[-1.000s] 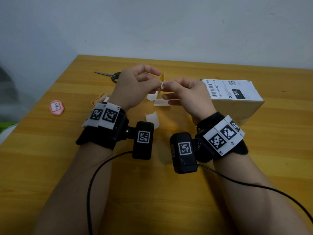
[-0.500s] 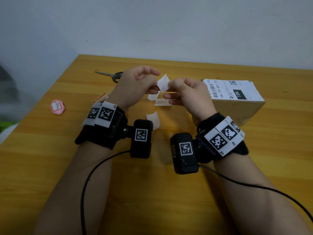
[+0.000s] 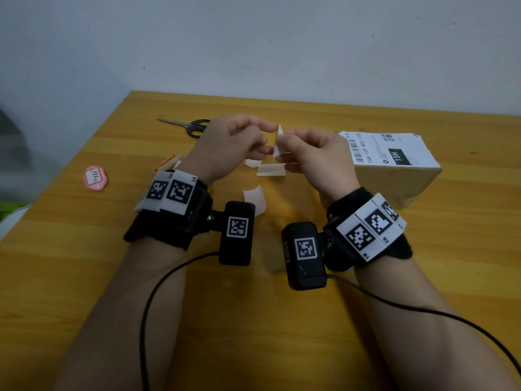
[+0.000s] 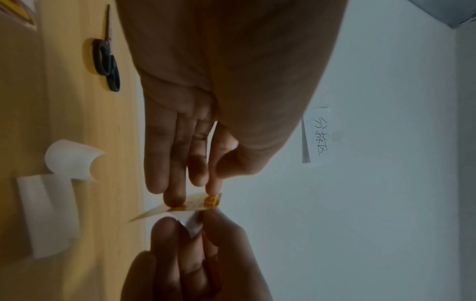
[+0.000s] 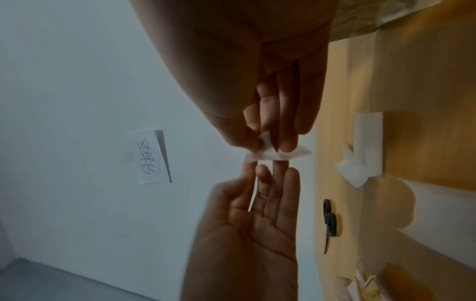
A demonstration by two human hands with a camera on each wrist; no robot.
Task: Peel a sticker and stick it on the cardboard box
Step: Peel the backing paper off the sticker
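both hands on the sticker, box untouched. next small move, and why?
Probably keep pulling the hands apart to finish the peel. The left hand pinches the yellow sticker, the right hand pinches the white backing, and the two look joined at one edge. The box sits right of the right hand.

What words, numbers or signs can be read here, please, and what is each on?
"15H-159-A03-210" and "15H": white shipping label on the brown cardboard box.
"分拣区": handwritten white paper note on the wall.
Pink oval tag: too blurred.
Yellow-printed sticker both hands pinch: unreadable.
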